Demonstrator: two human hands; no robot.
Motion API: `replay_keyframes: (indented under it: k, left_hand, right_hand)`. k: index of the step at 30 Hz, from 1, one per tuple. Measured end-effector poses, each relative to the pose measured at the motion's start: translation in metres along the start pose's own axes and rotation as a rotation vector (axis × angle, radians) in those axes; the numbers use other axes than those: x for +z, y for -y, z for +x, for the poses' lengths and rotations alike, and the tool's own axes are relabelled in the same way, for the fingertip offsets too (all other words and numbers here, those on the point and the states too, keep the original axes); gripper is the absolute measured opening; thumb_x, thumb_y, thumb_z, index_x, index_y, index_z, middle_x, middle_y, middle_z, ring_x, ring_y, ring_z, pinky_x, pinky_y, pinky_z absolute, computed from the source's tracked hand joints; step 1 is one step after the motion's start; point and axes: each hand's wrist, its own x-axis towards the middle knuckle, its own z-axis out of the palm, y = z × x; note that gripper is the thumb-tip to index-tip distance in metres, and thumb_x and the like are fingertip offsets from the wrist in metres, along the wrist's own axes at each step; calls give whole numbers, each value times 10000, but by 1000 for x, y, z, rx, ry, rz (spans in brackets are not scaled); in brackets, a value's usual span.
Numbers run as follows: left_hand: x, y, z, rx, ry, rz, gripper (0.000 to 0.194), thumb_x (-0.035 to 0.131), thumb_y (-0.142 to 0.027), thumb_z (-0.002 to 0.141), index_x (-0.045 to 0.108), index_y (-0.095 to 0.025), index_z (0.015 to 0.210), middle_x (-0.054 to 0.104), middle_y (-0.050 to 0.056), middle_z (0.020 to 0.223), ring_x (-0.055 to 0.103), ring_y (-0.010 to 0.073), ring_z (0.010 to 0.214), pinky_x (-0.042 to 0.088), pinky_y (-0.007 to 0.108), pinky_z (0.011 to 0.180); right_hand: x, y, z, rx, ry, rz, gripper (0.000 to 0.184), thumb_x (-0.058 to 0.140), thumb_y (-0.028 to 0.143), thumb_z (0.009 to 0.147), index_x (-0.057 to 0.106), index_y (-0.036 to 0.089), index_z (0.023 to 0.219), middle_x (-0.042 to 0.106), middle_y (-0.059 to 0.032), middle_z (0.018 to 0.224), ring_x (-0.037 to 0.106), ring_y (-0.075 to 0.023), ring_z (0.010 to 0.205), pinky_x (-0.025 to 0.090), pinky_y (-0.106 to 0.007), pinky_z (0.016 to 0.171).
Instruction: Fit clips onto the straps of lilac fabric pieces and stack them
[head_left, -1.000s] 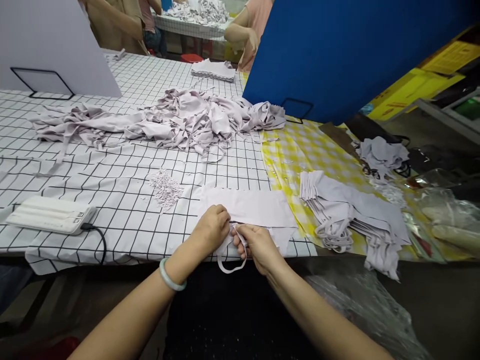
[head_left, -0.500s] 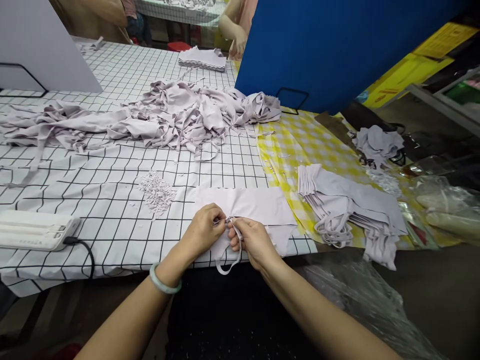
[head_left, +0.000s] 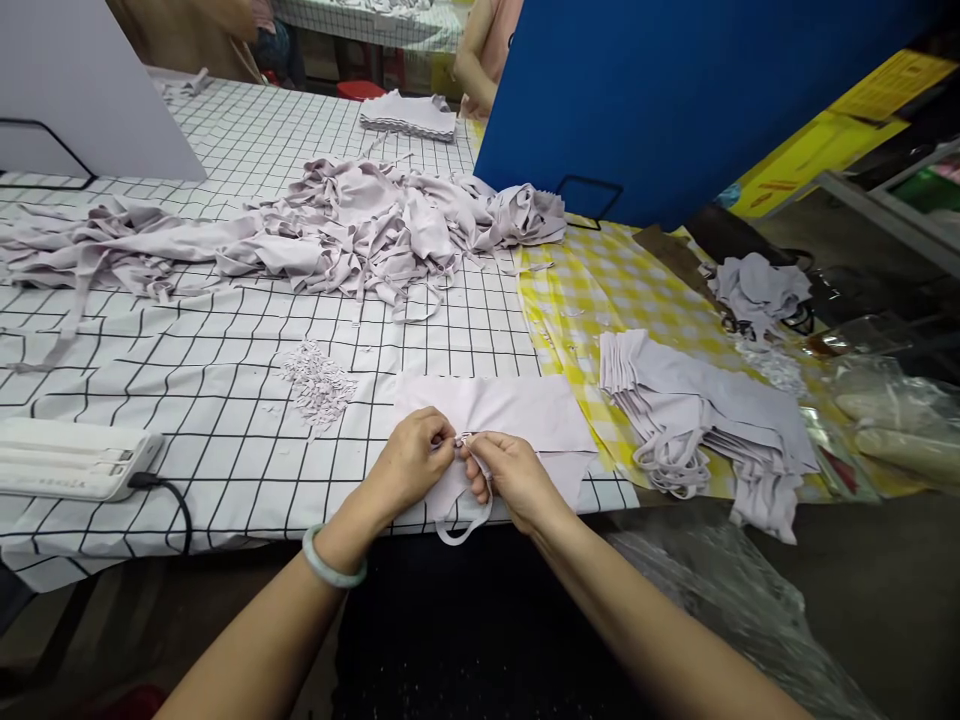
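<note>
A pale lilac fabric piece lies flat at the table's front edge, with a narrow strap looping down from it. My left hand pinches the fabric at the strap's upper end. Close against it, my right hand is closed on the strap, thumb and forefinger pressed together and the other fingers curled. The exact spot between the fingertips is too small to make out. Left of my hands sits a little heap of small fabric snippets.
Tangled lilac fabric strips run across the table's middle. Stacked cut pieces lie on a yellow checked cloth at right. A white power bank with a cable is at left. A blue board stands behind; people sit beyond.
Both hands stay together at nearly the same spot. The strap's loop hangs a little wider and further right. The far person's hand has slipped mostly behind the blue board.
</note>
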Motion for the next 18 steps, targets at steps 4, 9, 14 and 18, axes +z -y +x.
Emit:
replay_keyframes:
  k: [4,9,14,18]
  left_hand:
    - [-1,0,0,-9,21,-24,146,525,-75,811,589,-169,719,614,31,795,567,152,741,437,276,669]
    - [-3,1,1,-46,59,-47,128,530,-80,819,591,-162,742,616,35,821,560,155,759,432,283,681]
    - [-5,-1,2,-67,78,-68,140,518,-85,827,584,-172,740,617,27,824,563,154,770,430,282,691]
    - [-5,-1,2,-70,65,-61,134,518,-82,819,583,-171,743,619,29,822,563,154,760,428,282,681]
  right_hand:
    - [-4,4,3,22,49,-13,153,594,300,712,636,158,672,539,44,507,441,-63,375,342,-184,349]
    - [-10,10,9,35,105,-94,176,582,319,706,620,160,641,498,55,476,378,-50,353,288,-180,342]
    - [-13,14,10,50,115,-163,174,564,315,722,615,165,651,499,54,490,377,-48,358,275,-180,347]
    - [-10,9,9,40,141,-193,175,557,316,739,611,174,650,489,59,475,377,-54,356,282,-183,347]
